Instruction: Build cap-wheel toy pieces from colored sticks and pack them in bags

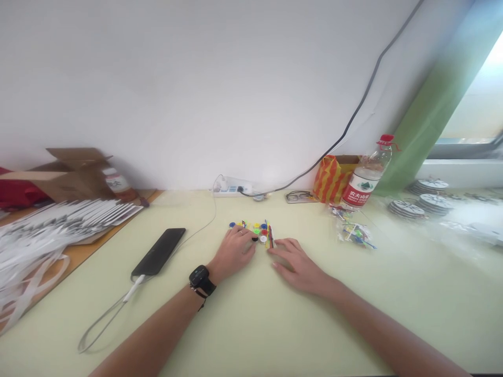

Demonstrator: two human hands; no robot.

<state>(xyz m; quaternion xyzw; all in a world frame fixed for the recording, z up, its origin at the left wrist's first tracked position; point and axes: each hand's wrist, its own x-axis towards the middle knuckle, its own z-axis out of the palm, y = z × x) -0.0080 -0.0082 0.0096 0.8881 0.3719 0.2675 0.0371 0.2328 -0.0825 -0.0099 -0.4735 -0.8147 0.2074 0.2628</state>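
Observation:
A small heap of coloured plastic pieces, blue, green, yellow, red and white, lies on the pale yellow table. My left hand, with a black watch on its wrist, rests palm down beside the heap, its fingers curled and its fingertips at a small black piece. My right hand lies flat on the table just right of the heap, fingers stretched toward several thin coloured sticks. Whether either hand grips a piece is too small to see.
A black phone on a white cable lies to the left, past it a stack of white sheets and a cardboard box. At the wall are a power strip, glasses, an orange bag, a water bottle, small clear bags and stacked discs.

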